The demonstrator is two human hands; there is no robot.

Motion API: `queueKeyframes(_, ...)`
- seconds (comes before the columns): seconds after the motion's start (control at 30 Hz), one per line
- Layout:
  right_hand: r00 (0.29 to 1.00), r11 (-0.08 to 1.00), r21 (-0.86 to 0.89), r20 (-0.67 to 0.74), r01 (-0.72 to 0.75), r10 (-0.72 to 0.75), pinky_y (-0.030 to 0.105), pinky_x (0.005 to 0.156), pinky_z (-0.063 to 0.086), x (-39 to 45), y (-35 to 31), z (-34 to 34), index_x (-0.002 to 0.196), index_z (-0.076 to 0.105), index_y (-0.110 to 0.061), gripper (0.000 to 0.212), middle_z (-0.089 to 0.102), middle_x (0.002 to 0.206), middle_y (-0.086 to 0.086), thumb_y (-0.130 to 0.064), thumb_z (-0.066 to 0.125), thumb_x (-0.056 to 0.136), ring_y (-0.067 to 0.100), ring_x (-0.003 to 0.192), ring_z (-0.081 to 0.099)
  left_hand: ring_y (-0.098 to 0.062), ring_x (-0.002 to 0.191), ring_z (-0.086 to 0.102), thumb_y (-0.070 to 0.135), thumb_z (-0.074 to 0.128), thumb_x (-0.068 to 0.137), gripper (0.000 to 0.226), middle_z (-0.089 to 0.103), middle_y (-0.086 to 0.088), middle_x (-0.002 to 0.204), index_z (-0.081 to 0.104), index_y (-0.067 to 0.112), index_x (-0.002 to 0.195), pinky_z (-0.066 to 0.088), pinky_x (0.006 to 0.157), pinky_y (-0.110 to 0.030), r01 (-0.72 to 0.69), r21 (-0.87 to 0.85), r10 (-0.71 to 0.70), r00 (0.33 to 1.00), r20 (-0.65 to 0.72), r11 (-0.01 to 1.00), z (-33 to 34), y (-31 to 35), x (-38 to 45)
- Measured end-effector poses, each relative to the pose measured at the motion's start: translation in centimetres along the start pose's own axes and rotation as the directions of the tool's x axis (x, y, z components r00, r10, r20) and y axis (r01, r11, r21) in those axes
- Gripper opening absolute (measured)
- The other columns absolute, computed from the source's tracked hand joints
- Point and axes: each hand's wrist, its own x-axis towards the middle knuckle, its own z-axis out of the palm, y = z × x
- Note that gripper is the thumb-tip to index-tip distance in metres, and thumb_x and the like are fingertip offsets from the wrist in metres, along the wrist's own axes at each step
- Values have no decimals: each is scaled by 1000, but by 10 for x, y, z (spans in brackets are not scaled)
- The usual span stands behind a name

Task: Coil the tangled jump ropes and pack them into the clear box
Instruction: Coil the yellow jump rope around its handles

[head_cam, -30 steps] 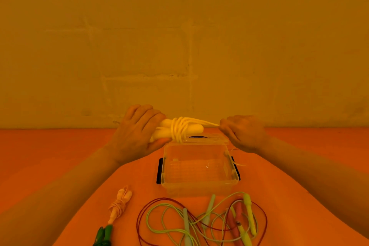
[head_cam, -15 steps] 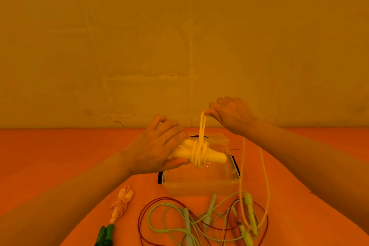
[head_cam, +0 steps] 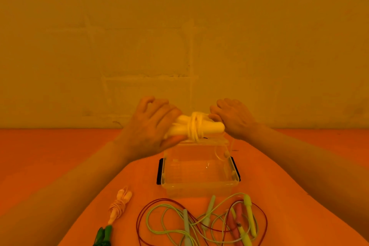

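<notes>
My left hand grips the pale handles of a white jump rope, held above the far edge of the clear box. Cord is wound several times around the handles. My right hand is closed on the cord at the bundle's right end. A loose tail of the cord hangs down into the box's right side. The box stands open with nothing else inside. In front of it lies a tangle of red, green and yellow ropes.
A coiled pink rope lies on the orange table to the left of the tangle. A green rope bundle sits at the bottom edge below it. Black lid latches flank the box. A plain wall rises behind the table.
My right hand has come down from its raised pull and carried the cord round to the bundle's right end. My left hand has lifted the bundle up and back from inside the box.
</notes>
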Motion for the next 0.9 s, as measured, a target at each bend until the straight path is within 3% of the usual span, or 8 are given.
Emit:
queueKeyframes(0.17,998,997,36,-4,-64,64,28,50,26,-11,0,-3,82,52,-17,51,53,66,2,-48,17,101,22,52,48,-28,92,52,51,39,96,46,63,-13,94,54,7,103,35,78,-40,258,-46,-259,966,-12,965,5,-6,-10)
queueKeyframes(0.33,985,971,172,76,-167,155,19,46,16,-3,-17,-7,81,55,-15,53,45,63,-5,-50,19,99,13,49,41,-27,85,56,54,34,95,57,63,-11,91,60,4,102,36,74,-38,594,-109,-590,805,67,797,20,4,2)
queueKeyframes(0.47,997,996,61,-34,-69,71,22,41,28,-1,-27,-3,81,60,-14,59,55,62,0,-44,14,103,14,45,46,-31,87,57,53,36,91,54,65,-12,91,62,7,99,36,73,-40,698,21,-695,709,116,716,29,1,3)
queueKeyframes(0.53,998,1000,-22,-64,9,-11,26,40,35,-1,-30,1,85,59,-12,53,57,66,3,-39,17,104,20,47,51,-32,95,54,53,37,92,52,64,-12,98,61,9,100,34,77,-41,749,122,-755,626,195,652,33,-1,8)
queueKeyframes(0.6,991,990,-77,-62,118,-122,27,38,37,-5,-35,5,95,52,-11,36,56,69,4,-33,24,104,19,47,51,-33,104,51,52,36,94,51,62,-14,105,60,8,103,34,83,-43,814,232,-840,473,264,532,35,-9,13)
queueKeyframes(0.63,986,985,-76,-61,152,-157,27,36,38,-8,-38,6,96,48,-12,28,56,70,4,-32,29,102,19,46,51,-34,105,50,53,36,95,52,61,-15,107,60,7,104,34,84,-43,809,289,-854,444,272,513,36,-14,15)
queueKeyframes(0.73,979,982,5,-89,187,-186,24,33,33,-10,-41,2,92,43,-14,30,54,66,3,-34,25,104,17,42,50,-34,100,52,53,41,93,54,62,-18,102,61,3,101,34,80,-43,691,364,-781,566,265,624,42,-15,15)
queueKeyframes(0.9,969,957,188,-148,222,-196,22,35,29,9,-40,-18,87,42,-15,40,55,63,2,-44,20,104,16,43,48,-32,82,56,51,41,90,53,62,-16,83,63,4,86,40,73,-42,563,429,-706,607,364,706,49,-1,19)
